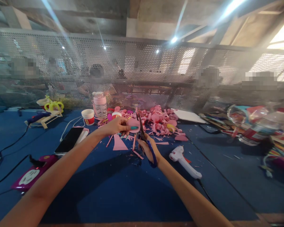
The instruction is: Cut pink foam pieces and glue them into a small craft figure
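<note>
1. Hard to read the far side: behind the perforated metal screen (142, 63) people at other benches are only hazy shapes, and glare streaks cross the ceiling.
2. The right edge is a smear. A clear plastic heap (257, 124) of bottles and wrappers blurs together, so single items cannot be told apart.
3. Both forearms enter from the bottom edge, elbows cut off, reaching forward over the blue table (113, 192).
4. Left hand (117, 125), palm down, fingers pinched shut on a small pink foam piece (133, 125); the piece sits above the table, just in front of the scrap pile.
5. Right hand (147, 147) is closed through the blue loops of the scissors (144, 138), thumb and fingers curled tight around them; the blades point up and away, tips right at the pink piece. Whether the blades are parted is too small to judge.
6. Beneath the hands lie pink offcuts (119, 143); beyond, the bigger pink scrap pile (161, 121).
7. A white glue gun (183, 160) lies just right of the right wrist, and a phone (69, 140) lies left of the left forearm.
</note>
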Demonstrator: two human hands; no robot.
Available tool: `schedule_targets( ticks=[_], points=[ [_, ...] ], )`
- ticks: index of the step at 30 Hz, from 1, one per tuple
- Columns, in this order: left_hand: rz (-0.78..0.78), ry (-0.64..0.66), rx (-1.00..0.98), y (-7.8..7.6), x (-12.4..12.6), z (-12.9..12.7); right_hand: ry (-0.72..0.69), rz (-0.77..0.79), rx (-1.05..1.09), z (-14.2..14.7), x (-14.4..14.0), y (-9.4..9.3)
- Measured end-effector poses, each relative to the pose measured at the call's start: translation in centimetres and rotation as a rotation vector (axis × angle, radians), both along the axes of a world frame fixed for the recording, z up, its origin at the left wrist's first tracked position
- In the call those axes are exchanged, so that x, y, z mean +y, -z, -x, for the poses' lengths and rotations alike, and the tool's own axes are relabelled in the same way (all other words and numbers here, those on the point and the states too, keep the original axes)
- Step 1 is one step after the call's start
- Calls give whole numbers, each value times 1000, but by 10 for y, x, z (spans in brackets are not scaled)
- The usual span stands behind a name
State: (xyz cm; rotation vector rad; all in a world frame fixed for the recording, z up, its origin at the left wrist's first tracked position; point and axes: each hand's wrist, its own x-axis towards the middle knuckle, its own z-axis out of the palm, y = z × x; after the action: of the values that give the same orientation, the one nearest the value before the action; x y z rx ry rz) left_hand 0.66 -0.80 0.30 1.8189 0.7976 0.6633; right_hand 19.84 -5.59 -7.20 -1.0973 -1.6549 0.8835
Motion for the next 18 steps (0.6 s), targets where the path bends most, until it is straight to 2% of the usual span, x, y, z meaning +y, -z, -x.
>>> schedule_targets(
  ticks=[18],
  points=[
    [10,21,24,-5,0,3,13,21,-44,-1,-1,-3]
  ],
)
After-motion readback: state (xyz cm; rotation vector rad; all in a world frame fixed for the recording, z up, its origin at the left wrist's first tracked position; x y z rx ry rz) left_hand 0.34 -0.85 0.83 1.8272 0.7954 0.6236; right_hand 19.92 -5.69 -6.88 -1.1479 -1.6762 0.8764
